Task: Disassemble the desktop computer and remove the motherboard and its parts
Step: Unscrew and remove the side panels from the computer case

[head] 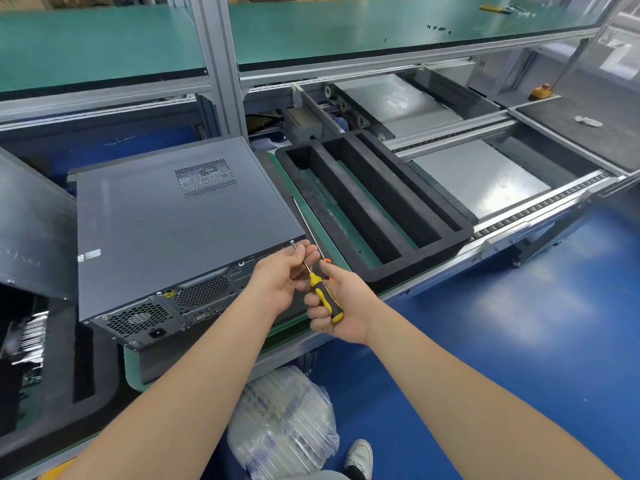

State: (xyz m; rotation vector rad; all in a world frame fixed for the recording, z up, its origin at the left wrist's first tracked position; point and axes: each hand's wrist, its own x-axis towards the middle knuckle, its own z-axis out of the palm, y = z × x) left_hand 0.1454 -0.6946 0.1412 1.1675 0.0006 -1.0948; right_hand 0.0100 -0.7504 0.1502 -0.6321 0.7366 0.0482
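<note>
A dark grey desktop computer case (166,230) lies on its side on the green bench mat, its rear panel with fan grilles and power socket facing me. My right hand (341,303) grips the yellow-and-black handle of a screwdriver (325,297). The thin shaft runs up-left to a screw (293,242) at the case's near right top corner. My left hand (287,275) pinches the shaft just below the screw. The side panel is closed, so the motherboard is hidden.
A black foam tray (377,202) with long slots sits right of the case. A second, longer screwdriver (308,225) lies between them. Another grey panel (31,223) leans at the left. A plastic-wrapped bundle (284,420) sits on the blue floor below.
</note>
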